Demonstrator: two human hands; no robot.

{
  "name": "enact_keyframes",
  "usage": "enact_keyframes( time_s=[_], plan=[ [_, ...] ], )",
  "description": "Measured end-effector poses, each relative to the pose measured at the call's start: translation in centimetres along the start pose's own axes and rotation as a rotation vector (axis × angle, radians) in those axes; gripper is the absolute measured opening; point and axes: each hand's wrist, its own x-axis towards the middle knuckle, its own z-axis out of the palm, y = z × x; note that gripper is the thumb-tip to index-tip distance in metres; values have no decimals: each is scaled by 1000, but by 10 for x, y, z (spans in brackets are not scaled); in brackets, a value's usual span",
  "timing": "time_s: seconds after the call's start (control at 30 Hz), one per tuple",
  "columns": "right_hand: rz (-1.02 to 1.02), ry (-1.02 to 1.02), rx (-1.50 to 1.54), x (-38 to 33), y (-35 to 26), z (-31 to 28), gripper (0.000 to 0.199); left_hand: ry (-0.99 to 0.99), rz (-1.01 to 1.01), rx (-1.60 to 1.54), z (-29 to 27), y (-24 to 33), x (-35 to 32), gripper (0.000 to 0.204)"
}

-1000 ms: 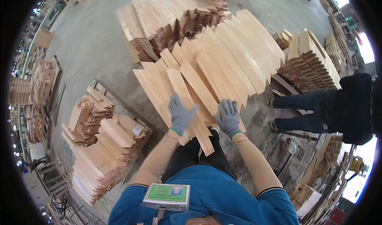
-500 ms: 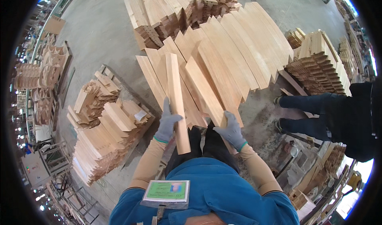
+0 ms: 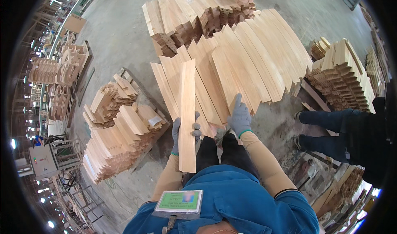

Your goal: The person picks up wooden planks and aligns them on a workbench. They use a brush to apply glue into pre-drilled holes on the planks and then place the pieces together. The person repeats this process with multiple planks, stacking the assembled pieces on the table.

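Note:
My left hand, in a grey glove, is closed around a long pale wooden board. The board stands lengthwise before me, its far end over the pile and its near end by my waist. Part of the hand is hidden behind it. My right hand, gloved too, is empty with its fingers stretched forward. It is at the near edge of the large pile of wooden boards; whether the fingertips touch the wood I cannot tell. The boards in this pile lie side by side, their ends uneven.
Behind the pile stands another stack of boards. At my left a pallet carries stacked shorter pieces, with curved wooden parts beyond. On the right are a notched stack and a person in dark trousers. A control box is far left.
The board that was in my right hand has been let go onto the pile. My left hand has turned its board more upright and broad side up. The whole view has shifted slightly.

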Motion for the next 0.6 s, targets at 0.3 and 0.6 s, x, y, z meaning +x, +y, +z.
enact_keyframes(
  time_s=[0.3,0.6],
  plan=[
    [-49,-560,1536,-38,50,-55,71,333,-117,592,-5,-56,41,51],
    [9,-274,1517,-100,47,-54,66,196,-117,917,-15,-121,35,68]
  ],
)
